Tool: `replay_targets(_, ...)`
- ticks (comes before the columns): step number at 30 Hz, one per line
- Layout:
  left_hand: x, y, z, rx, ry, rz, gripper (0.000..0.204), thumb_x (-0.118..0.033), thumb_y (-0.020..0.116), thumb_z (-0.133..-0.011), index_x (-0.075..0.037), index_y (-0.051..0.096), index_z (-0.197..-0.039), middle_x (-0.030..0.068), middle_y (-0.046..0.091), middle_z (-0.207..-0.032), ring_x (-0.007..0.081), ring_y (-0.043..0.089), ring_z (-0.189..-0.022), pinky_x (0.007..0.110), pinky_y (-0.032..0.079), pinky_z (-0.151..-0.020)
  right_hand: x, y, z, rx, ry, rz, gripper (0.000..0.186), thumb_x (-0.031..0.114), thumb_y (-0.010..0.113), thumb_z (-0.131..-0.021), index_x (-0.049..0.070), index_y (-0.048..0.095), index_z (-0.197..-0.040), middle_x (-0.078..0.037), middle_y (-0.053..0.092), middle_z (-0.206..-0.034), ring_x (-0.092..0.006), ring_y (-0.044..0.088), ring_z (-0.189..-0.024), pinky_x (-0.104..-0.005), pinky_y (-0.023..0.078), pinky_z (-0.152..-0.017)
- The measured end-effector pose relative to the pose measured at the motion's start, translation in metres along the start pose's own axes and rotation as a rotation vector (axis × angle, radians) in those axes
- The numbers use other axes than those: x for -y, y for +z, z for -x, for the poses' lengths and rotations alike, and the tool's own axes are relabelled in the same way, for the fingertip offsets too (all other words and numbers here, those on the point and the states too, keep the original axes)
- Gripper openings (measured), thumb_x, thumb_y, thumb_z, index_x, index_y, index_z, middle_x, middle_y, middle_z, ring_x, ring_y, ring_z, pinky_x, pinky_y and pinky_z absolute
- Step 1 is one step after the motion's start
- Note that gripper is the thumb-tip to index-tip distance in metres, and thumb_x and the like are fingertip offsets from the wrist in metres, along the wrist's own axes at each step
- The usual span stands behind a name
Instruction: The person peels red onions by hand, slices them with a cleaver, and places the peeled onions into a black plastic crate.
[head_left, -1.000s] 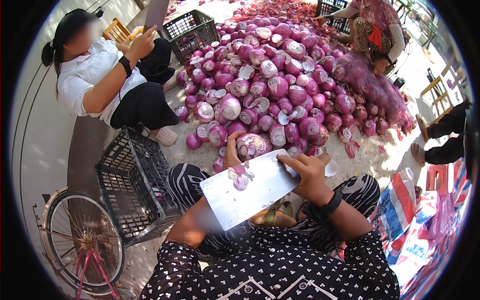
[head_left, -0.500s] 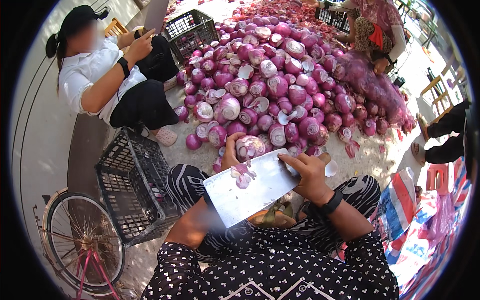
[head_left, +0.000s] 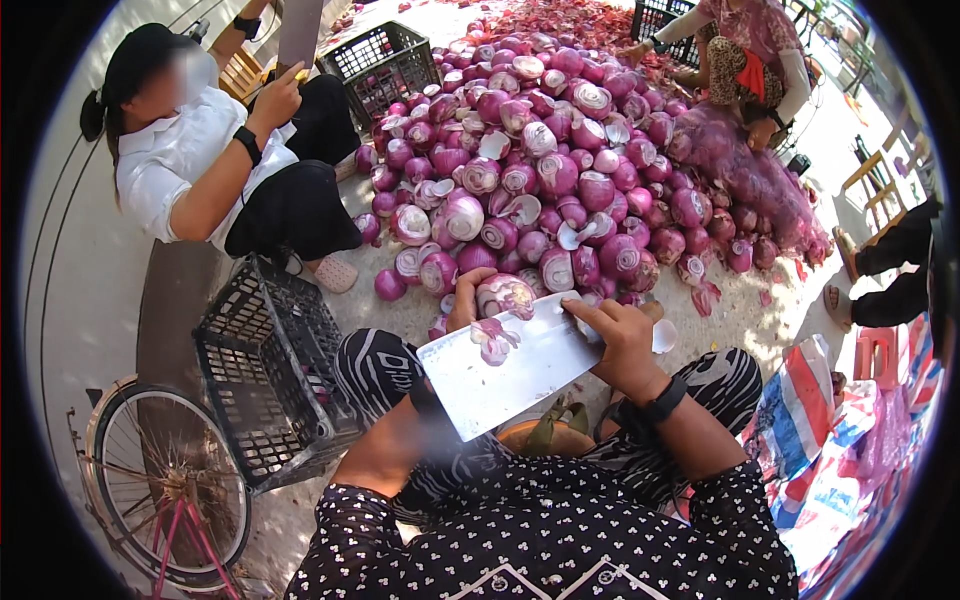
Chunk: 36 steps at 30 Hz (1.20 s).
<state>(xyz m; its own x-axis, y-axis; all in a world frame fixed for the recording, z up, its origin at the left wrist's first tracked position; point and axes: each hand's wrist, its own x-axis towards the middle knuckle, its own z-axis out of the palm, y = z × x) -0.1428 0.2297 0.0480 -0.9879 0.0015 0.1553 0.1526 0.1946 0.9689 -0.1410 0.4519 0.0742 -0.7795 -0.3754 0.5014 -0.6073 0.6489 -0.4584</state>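
Observation:
My left hand point(head_left: 464, 300) is closed around a red onion point(head_left: 507, 294), mostly purple with pale patches. In my right hand point(head_left: 628, 345) is a cleaver, its broad pale blade point(head_left: 515, 378) lying across in front of the onion and hiding part of my left hand. The blade's upper edge is close against the onion; whether it cuts in is not clear. A strip of purple onion skin point(head_left: 495, 342) clings to the blade's face. The wooden handle end point(head_left: 653, 311) shows beyond my right hand. Just ahead is a large heap of red onions point(head_left: 556, 172), many partly peeled.
Black plastic crates stand by my left knee point(head_left: 265, 375) and behind the heap point(head_left: 378, 62). A bicycle wheel point(head_left: 170, 490) is at lower left. One person point(head_left: 190, 175) sits at left, another point(head_left: 745, 60) at far right beside a mesh onion sack point(head_left: 745, 170). Striped sheeting point(head_left: 800, 410) lies right.
The cleaver blade has shifted slightly up and right along the onion, with the skin still on it. The person at left has shifted posture; the far-right person's arm has lowered toward the heap.

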Motion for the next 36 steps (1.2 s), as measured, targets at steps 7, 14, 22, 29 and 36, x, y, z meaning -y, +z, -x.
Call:
replay_targets(7, 0.002, -0.005, -0.003, 0.066, -0.034, 0.269, 0.062, -0.014, 0.072, -0.074, -0.008, 0.035, -0.124, 0.0094, 0.054, -0.106, 0.0182, 0.057, -0.096, 0.030, 0.049, -0.083, -0.012, -0.002, -0.002, 0.008, 0.038, 0.036, 0.057, 0.009, 0.072, -0.056, 0.020, 0.063, -0.111, -0.005, 0.051, -0.068, -0.0240, 0.053, -0.059, -0.0356, 0.041, -0.054)
replay_targets(14, 0.004, 0.005, 0.003, 0.038, -0.044, 0.122, 0.062, -0.011, 0.074, -0.070, -0.005, 0.041, -0.122, 0.0103, 0.055, -0.105, 0.0179, 0.057, -0.094, 0.029, 0.048, -0.081, -0.001, -0.002, -0.001, -0.012, -0.037, 0.014, 0.049, 0.009, 0.069, -0.059, 0.019, 0.065, -0.107, -0.004, 0.048, -0.065, -0.0227, 0.052, -0.057, -0.0360, 0.041, -0.053)
replay_targets(22, -0.014, -0.003, 0.000, 0.078, -0.060, 0.346, 0.050, -0.016, 0.064, -0.081, -0.005, 0.038, -0.123, 0.0137, 0.053, -0.110, 0.0194, 0.057, -0.098, 0.030, 0.050, -0.084, -0.022, 0.001, -0.002, 0.069, 0.116, 0.030, 0.067, 0.010, 0.077, -0.048, 0.020, 0.063, -0.112, -0.005, 0.052, -0.070, -0.0258, 0.055, -0.062, -0.0374, 0.043, -0.055)
replay_targets(29, -0.003, -0.009, 0.002, 0.092, 0.181, -0.011, 0.049, -0.014, 0.062, -0.084, -0.006, 0.035, -0.124, 0.0105, 0.051, -0.111, 0.0185, 0.056, -0.100, 0.031, 0.050, -0.083, -0.018, -0.004, -0.004, 0.036, 0.034, 0.059, 0.060, 0.010, 0.074, -0.052, 0.019, 0.063, -0.111, -0.005, 0.051, -0.069, -0.0243, 0.054, -0.061, -0.0377, 0.041, -0.054)
replay_targets(36, -0.008, -0.010, -0.001, 0.283, -0.045, 0.172, 0.059, -0.011, 0.070, -0.077, -0.004, 0.036, -0.125, 0.0103, 0.052, -0.112, 0.0165, 0.054, -0.103, 0.029, 0.046, -0.089, -0.015, -0.003, -0.008, -0.003, -0.104, 0.005, 0.052, 0.008, 0.069, -0.058, 0.017, 0.064, -0.109, -0.004, 0.049, -0.064, -0.0228, 0.052, -0.057, -0.0365, 0.039, -0.052)
